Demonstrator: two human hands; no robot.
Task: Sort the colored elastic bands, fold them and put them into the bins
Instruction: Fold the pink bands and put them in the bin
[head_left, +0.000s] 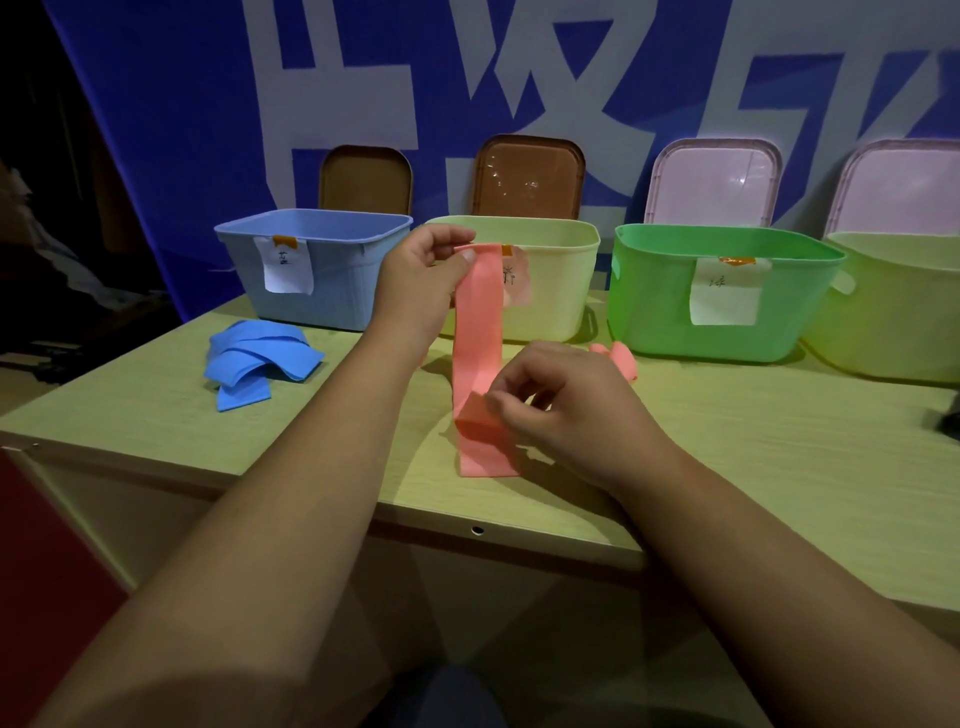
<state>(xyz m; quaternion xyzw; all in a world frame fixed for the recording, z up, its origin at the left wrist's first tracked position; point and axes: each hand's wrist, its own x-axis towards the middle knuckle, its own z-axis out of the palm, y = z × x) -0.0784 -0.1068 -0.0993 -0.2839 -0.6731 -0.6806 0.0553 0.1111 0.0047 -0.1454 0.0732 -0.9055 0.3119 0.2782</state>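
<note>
The left hand (423, 270) pinches the top end of a pink band (478, 322) between thumb and forefinger, holding it up in front of the bins. The right hand (550, 400) pinches the band lower down, where it bends just above the counter (727, 467); the tail lies flat toward the near edge. To fold it well, bring the ends together edge to edge, keep the strip untwisted, then press the crease. The pale yellow bin (550, 291) just behind, with a pinkish label, looks like its place. Blue bands (260, 358) are heaped before the blue bin (343, 275).
</note>
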